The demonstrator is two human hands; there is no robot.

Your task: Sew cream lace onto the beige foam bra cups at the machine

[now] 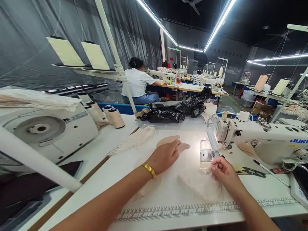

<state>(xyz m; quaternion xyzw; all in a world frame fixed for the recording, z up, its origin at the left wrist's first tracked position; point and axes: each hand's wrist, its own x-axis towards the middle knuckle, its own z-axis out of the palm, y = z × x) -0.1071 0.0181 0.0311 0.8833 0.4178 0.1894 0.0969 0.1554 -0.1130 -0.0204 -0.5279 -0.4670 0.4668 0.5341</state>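
My left hand, with a gold bangle at the wrist, reaches across the white table and closes on a small beige fabric piece; a second beige piece lies just beyond it. My right hand is curled in a pinch at the edge of a pale lace fabric, right by the needle plate of the white sewing machine. What the right fingers hold is too small to make out.
A strip of white lace lies left of the pieces. Black plastic bags sit at the table's far edge. Thread cones and another machine stand to the left. Scissors lie under the machine arm. A seated person works at the table behind.
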